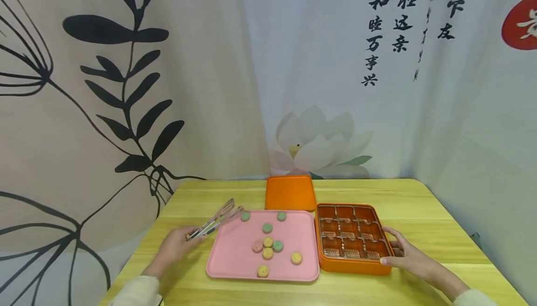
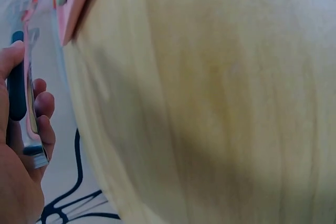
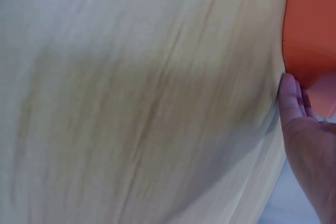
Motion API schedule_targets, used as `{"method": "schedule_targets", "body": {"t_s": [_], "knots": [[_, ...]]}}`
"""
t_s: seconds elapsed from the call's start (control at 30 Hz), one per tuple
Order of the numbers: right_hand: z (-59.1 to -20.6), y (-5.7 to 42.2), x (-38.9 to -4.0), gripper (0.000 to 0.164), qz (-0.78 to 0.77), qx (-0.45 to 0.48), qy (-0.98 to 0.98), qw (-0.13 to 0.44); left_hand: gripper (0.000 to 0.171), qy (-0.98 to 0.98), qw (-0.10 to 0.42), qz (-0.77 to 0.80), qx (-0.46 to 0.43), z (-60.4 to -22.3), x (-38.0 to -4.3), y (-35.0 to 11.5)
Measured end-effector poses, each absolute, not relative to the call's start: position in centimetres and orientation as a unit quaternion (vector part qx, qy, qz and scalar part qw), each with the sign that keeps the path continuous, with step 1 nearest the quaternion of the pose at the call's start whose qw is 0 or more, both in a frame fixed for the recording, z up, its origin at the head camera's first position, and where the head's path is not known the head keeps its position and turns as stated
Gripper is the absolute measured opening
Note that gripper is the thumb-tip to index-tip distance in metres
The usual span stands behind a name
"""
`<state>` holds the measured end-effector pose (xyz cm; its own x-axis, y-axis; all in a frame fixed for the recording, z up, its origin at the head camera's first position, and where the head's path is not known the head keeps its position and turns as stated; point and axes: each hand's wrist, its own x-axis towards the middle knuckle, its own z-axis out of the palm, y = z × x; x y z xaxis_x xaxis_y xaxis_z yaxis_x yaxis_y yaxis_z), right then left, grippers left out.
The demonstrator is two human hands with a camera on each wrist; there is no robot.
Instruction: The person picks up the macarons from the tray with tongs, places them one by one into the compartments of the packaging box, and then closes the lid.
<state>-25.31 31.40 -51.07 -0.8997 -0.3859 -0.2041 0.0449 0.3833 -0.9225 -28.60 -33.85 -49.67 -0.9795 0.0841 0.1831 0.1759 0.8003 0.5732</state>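
Observation:
My left hand (image 1: pixel 178 247) grips a pair of tongs (image 1: pixel 216 219) near their hinge end, left of the pink tray (image 1: pixel 226 259). The tongs' spread tips point away and reach over the tray's far left corner; a dark grip panel shows in the left wrist view. On the tray lie several small round pastries, green (image 1: pixel 267 227), yellow (image 1: pixel 296 258) and pink (image 1: pixel 258 246). My right hand (image 1: pixel 404 255) holds the near right corner of the orange box (image 1: pixel 356 265), thumb at its rim and fingers along its outer side. Clear dividers (image 1: pixel 341 235) split the box into compartments.
An orange lid (image 1: pixel 290 193) lies behind the tray and box, near the table's far edge. The wooden table (image 1: pixel 436 231) ends at a printed curtain (image 1: pixel 218 73) at the back. The box stands right beside the tray.

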Motion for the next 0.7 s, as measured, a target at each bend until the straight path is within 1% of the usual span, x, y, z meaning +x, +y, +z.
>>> {"method": "schedule_targets", "body": {"t_s": [0.17, 0.33, 0.5, 0.7], "knots": [[-50.8, 31.3, -25.2, 0.091, -0.545, -0.105, 0.809, 0.195, 0.024, -0.949, 0.07, -0.296, -0.086, -50.3, -28.9, -33.3], [-50.8, 31.2, -25.0, 0.091, -0.545, -0.109, 0.808, 0.195, 0.026, -0.952, 0.066, -0.283, -0.097, -50.8, -29.1, -32.8], [-50.9, 31.3, -25.0, 0.089, -0.542, -0.109, 0.81, 0.194, 0.028, -0.953, 0.075, -0.274, -0.11, -51.3, -29.3, -32.5], [-50.9, 31.3, -25.1, 0.09, -0.543, -0.1, 0.811, 0.194, 0.026, -0.954, 0.068, -0.277, -0.088, -51.9, -29.7, -32.0]]}}
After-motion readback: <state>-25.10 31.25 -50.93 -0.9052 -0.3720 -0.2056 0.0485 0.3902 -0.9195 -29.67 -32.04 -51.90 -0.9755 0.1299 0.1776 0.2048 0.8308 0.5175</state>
